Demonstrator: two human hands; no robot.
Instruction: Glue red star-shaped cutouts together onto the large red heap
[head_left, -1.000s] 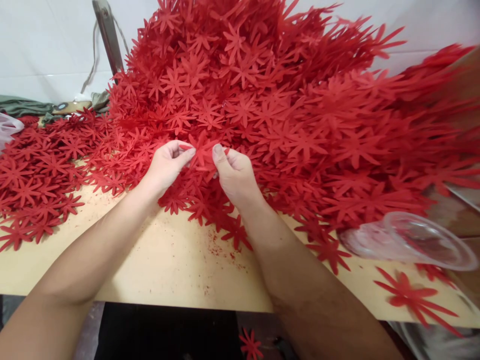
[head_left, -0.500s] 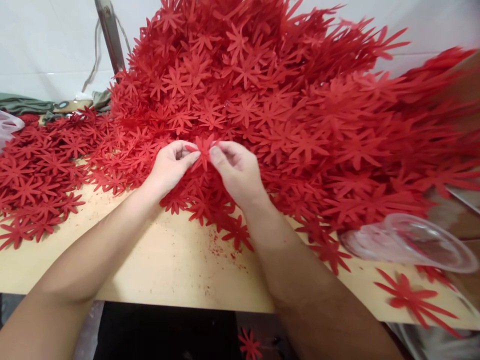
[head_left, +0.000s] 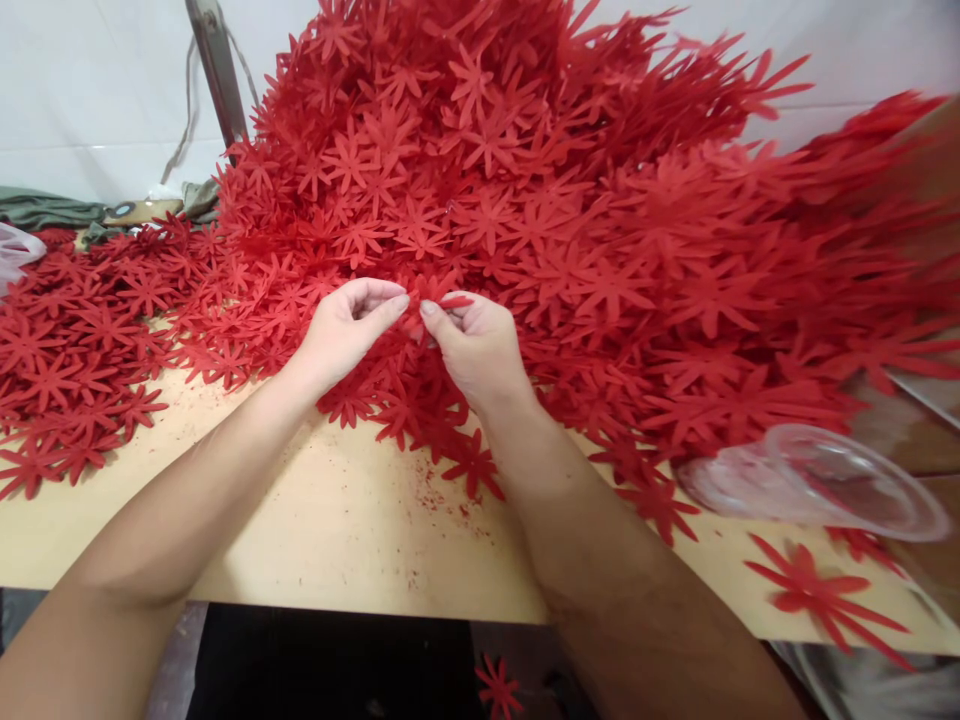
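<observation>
Between my two hands, just above the table's near edge of the heap, is a red flower-shaped cutout [head_left: 427, 292] with narrow petals. My left hand [head_left: 356, 315] pinches its left side between thumb and fingers. From the right, my right hand [head_left: 476, 340] grips the other side, thumb on top, with a petal poking out past the fingers. The fingers partly cover the cutout. Directly behind and below rises a large heap of similar red flower cutouts [head_left: 510, 210].
A clear plastic cup [head_left: 817, 480] lies on its side at the right. Near it a single cutout [head_left: 817, 590] rests at the table edge. More cutouts [head_left: 67, 350] spread at the left. A metal bar [head_left: 217, 70] leans at the back. Red crumbs dot the tabletop [head_left: 337, 530].
Both hands have come slightly closer together. The cutout, earlier spread out facing me, is now turned and more covered by the fingers, with a petal pointing right.
</observation>
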